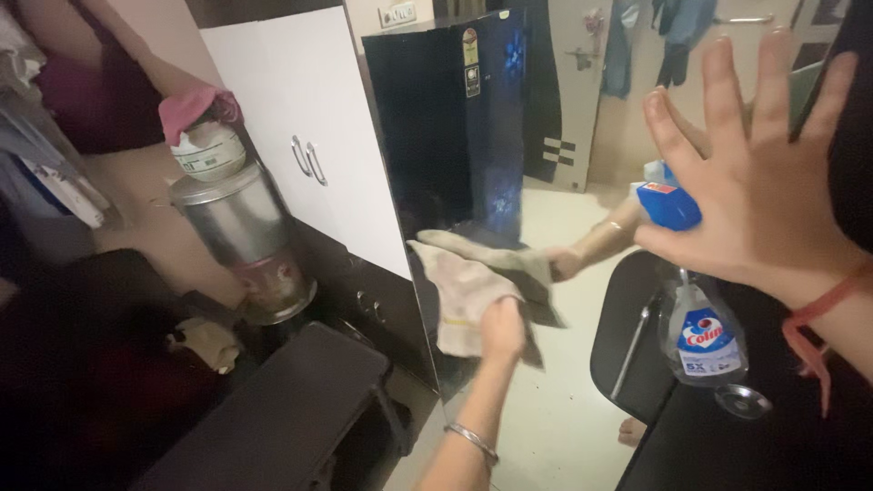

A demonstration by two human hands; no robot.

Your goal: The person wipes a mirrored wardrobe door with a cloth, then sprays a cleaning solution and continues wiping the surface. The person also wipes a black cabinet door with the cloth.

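My left hand (503,329) grips a beige cloth (462,293) and presses it against a large mirror (555,427). A silver bangle (473,442) is on that wrist. The hand and cloth are reflected in the glass just to the right. My right hand (759,186) is raised close to the mirror with its fingers spread and a red thread on the wrist. A clear spray bottle (702,341) with a blue trigger head (668,205) hangs under its thumb, tilted and off the ground.
Left of the mirror stand white cupboard doors (300,136) and a steel drum (235,218) topped by a white jar (209,151) and a pink cloth (193,105). A dark bench (282,409) sits below. The mirror reflects a dark refrigerator (455,118) and a black chair (627,336).
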